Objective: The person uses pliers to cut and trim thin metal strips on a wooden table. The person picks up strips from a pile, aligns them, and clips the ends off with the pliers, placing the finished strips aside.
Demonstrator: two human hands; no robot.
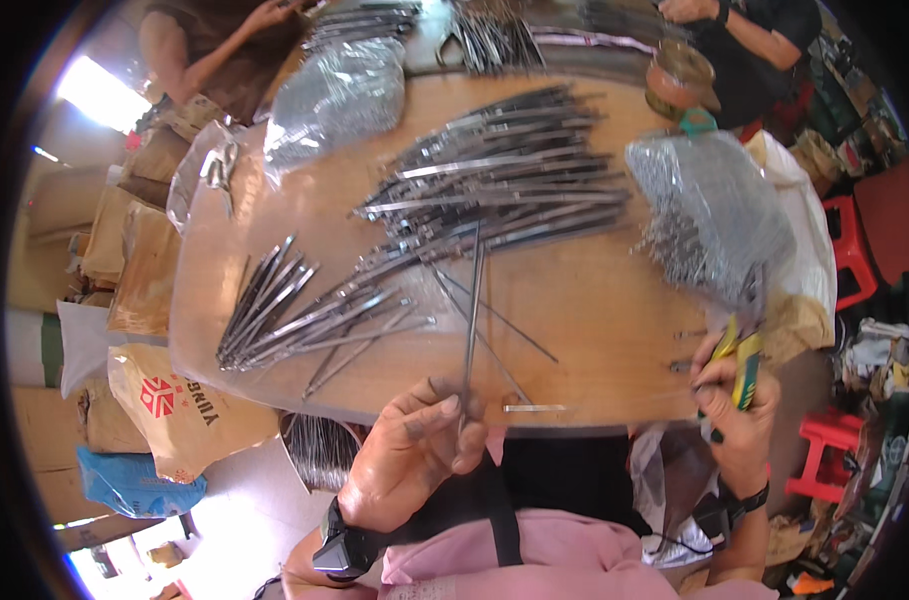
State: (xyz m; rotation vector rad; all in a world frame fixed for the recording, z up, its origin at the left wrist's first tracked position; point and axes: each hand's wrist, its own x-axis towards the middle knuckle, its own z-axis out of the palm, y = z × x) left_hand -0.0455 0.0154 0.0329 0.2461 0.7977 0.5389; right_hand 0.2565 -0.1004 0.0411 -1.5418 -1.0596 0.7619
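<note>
Near the table's front edge, my left hand [414, 450] is closed on the lower end of a thin dark metal strip [473, 310], which points away from me. On the right, my right hand [739, 412] grips pliers with yellow and green handles [747, 368]. The pliers' jaws point toward an open clear bag of small metal parts [709, 200], but I cannot tell whether anything is between them. In the table's middle lies a big heap of similar metal strips [504, 165]. A smaller fanned bunch of strips [274, 310] rests at the left.
A second clear bag of metal parts [339, 100] sits at the far left of the wooden table [594, 330]. A round brown container [680, 75] stands at the far right. Two people work across the table. Sacks [179, 410] lie left; red stools [829, 450] stand right.
</note>
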